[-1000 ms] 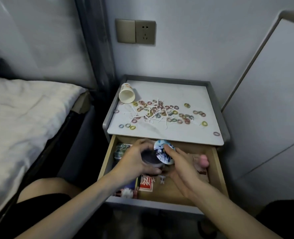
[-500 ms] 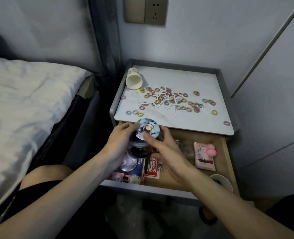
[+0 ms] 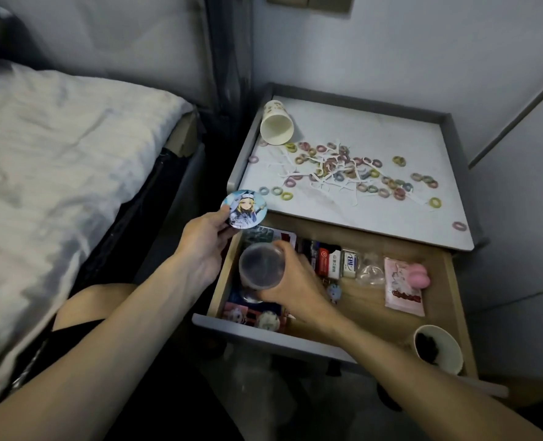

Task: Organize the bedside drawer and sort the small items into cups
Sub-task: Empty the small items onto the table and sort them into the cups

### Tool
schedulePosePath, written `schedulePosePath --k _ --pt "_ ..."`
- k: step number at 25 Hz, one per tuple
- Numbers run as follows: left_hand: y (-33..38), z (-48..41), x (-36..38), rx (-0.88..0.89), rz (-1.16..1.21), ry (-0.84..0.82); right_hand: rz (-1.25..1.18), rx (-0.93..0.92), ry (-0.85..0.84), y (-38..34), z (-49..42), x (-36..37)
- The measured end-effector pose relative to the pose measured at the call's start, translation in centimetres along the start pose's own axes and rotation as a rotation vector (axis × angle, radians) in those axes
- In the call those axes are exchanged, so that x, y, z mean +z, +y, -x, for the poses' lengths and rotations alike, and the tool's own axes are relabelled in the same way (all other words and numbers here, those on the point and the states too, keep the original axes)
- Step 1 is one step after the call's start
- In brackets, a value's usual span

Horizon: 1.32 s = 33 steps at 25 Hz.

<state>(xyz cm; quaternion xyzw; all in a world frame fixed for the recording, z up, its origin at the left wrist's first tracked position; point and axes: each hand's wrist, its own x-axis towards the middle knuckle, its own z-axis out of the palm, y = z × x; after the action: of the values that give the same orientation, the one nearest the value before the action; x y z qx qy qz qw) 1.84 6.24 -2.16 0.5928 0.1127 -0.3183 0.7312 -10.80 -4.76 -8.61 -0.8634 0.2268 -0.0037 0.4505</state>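
Note:
My left hand pinches a round picture badge just left of the nightstand's front corner. My right hand grips a dark clear plastic cup over the left part of the open drawer. Inside the drawer lie small boxes, a pink packet, cards and figures. A paper cup with dark contents stands at the drawer's front right corner. On the nightstand top a paper cup lies tipped over beside several scattered coloured hair rings and white strips.
A bed with a white sheet fills the left side, close to the nightstand. A grey wall and a wall socket are behind. A white cabinet door stands to the right. My knee is below the left arm.
The badge has come off the top of the dark cup; my left hand carried it up and left. My right hand now holds the cup alone. The camera has moved closer.

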Motion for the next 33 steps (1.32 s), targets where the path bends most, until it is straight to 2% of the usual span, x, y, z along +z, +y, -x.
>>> schedulePosePath --k 6,16,19,21,26,33 --pt "0.1 -0.6 -0.7 -0.047 0.026 0.097 0.003 0.025 -0.002 1.3 -1.2 2.6" --pt "0.0 0.3 -0.6 -0.038 -0.034 0.065 0.038 0.032 -0.133 1.7 -1.5 1.7" --pt "-0.2 0.3 -0.7 0.001 -0.125 0.025 -0.062 0.03 -0.029 0.2 -1.1 -1.2" --pt "-0.6 0.6 -0.4 0.025 -0.202 -0.009 -0.083 -0.061 0.057 -1.5 -1.1 -3.2" --pt "-0.8 1.4 0.1 0.02 -0.252 -0.083 0.253 -0.292 0.027 -4.8 -2.0 -3.5" --pt "-0.9 1.5 0.0 0.014 -0.335 -0.027 0.298 -0.242 0.073 -4.5 -2.6 -2.7"
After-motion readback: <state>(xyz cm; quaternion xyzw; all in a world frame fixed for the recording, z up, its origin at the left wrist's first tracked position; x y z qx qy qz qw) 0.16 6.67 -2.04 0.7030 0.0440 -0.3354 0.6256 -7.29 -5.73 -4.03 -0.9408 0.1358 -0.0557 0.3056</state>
